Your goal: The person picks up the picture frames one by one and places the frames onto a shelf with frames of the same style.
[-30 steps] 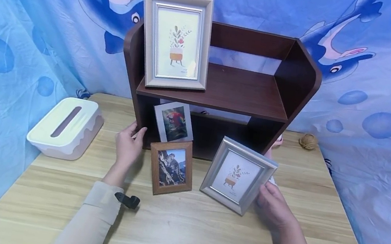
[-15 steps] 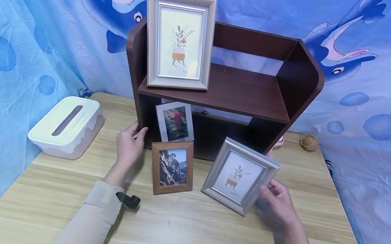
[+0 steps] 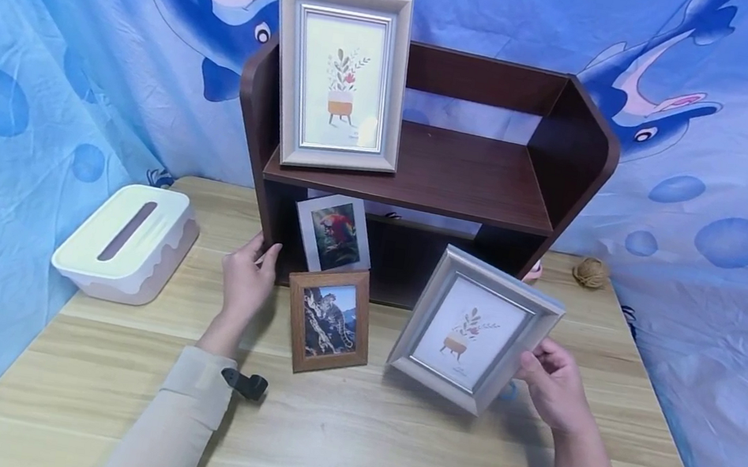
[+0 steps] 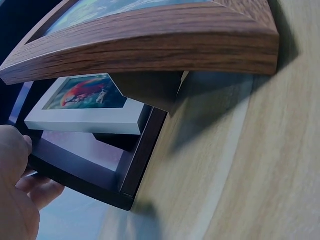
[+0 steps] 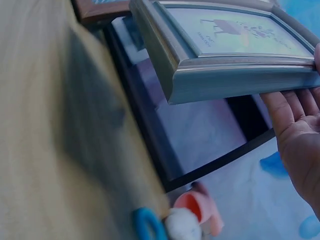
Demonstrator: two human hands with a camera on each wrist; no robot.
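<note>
Worktop [image 3: 343, 453]: under both hands, carries the setup.

Shelf [image 3: 469, 171]: dark brown, two tiers, just right of the left fingers. Left hand [image 3: 247, 279] grasps the edge of its left side panel, thumb on the inner face, fingers round the outer. Unchanged over the last second; judged a steadying hold.

Tissue box [image 3: 141, 242]: left of the left fingers, apart from them.

Pale frame [image 3: 343, 81]: stands on the upper tier, beyond the left fingers and slightly right.

Silver frame [image 3: 471, 333]: extends leftward from the right fingers. Right hand [image 3: 553, 386] grasps its right side, thumb to the front, fingers behind. Change within the last half second: frame raised and carried slightly right with the hand, tilted. Its shadow lies apart from it; appears clear of the worktop. Interpretation: this is the one piece in play, its position unsettled.

Brown frame [image 3: 330, 323]: on the worktop, right of the left fingers, leaning back. Not moved.

White frame [image 3: 335, 234]: lower tier, close right of the left fingers, behind the brown one. Not moved.

String ball [image 3: 589, 272]: beyond the right fingers, untouched.
</note>
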